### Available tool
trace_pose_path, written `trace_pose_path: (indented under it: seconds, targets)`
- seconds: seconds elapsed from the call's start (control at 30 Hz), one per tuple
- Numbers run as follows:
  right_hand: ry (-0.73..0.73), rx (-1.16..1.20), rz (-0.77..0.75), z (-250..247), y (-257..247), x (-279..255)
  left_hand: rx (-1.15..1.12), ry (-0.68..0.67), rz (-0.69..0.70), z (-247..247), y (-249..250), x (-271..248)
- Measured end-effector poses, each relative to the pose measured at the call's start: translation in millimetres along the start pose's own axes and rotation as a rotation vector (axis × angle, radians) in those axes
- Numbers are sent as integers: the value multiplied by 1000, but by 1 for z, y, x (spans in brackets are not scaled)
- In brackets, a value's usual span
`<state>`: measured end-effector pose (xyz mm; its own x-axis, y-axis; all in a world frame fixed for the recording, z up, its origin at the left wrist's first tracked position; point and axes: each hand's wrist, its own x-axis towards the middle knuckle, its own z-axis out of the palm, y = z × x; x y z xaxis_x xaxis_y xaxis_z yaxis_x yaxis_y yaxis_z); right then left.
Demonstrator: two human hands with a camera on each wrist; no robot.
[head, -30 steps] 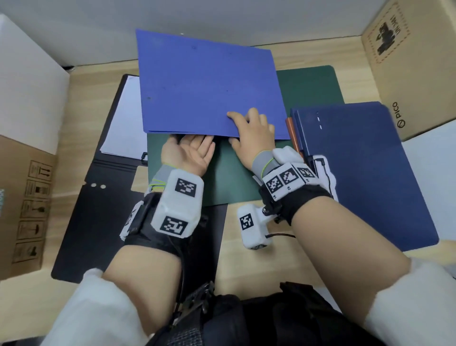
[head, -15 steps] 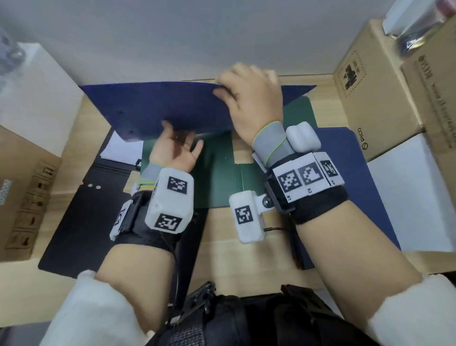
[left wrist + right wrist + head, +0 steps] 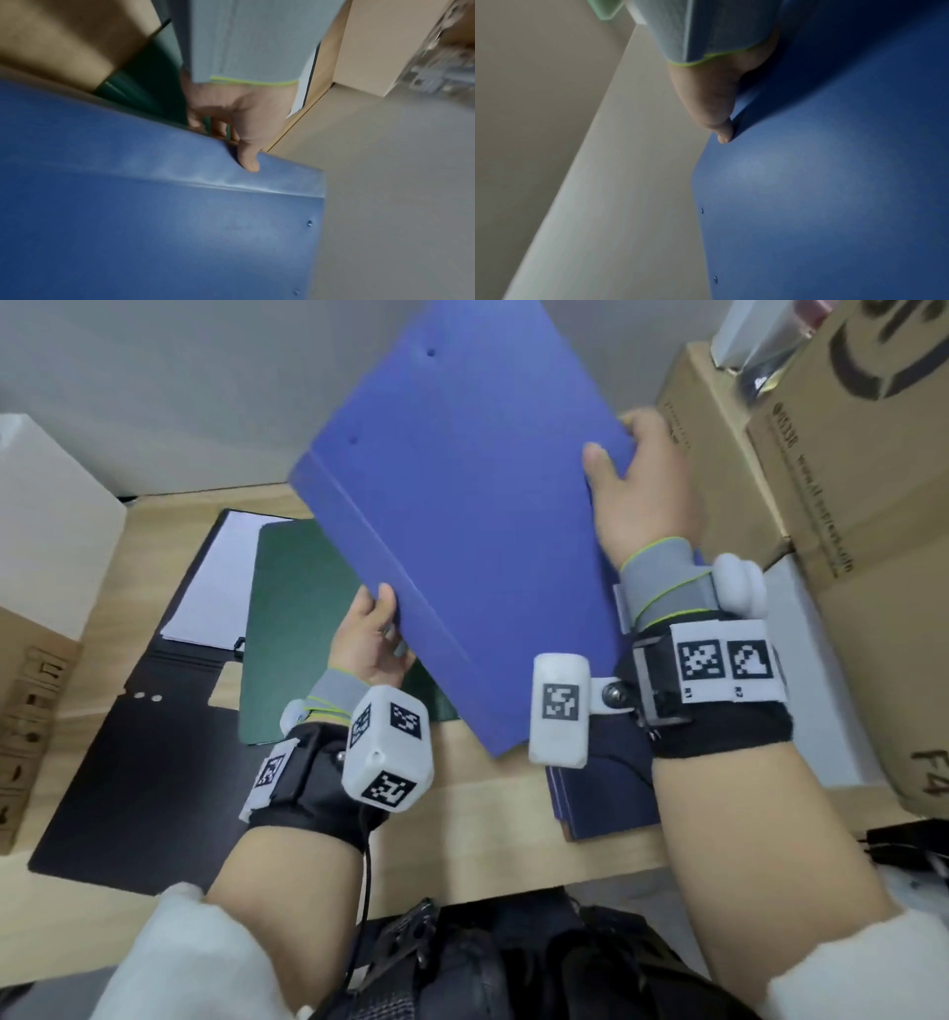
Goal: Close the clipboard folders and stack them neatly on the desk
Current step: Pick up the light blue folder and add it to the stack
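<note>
From the head view, we see the smooth blue folder raised, tilted over the wooden desk, left hand and right hand clamping opposite edges. Left wrist view: our thumb presses its creased spine. Right wrist view: our thumb lies on the flat cover.

this looks like an office or storeroom corner used as a desk space. a light wood desk sits against a plain grey wall, crowded on the right by stacked cardboard shipping boxes with printed marks, and on the left by another cardboard box with handling symbols. clipboard folders lie on the desk: a black one holding white paper, and a green one.
</note>
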<state>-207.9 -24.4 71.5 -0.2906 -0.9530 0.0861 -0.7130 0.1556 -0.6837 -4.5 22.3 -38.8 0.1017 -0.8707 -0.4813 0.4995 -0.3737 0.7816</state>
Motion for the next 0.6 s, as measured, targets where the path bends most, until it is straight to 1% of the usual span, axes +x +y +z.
trace_pose_path:
  seconds: [0.1, 0.17, 0.27, 0.37, 0.5, 0.6]
  targets:
    - [-25, 48, 141, 2, 52, -1, -10, -92, -5, 24, -17, -2]
    - [-61, -28, 279, 1, 84, -4, -26, -147, -15, 38, -31, -3]
    - [-104, -105, 505, -3, 132, -15, 52, -130, -83, 61, -57, -6]
    - [-141, -127, 635, -5, 168, -27, 61, -93, -192, 73, -80, -9]
    - [-256, -172, 704, -6, 195, -39, 95, -73, -245, 83, -101, -9]
    - [-291, -166, 682, 1, 206, -46, 98, -75, -256, 91, -108, -9]
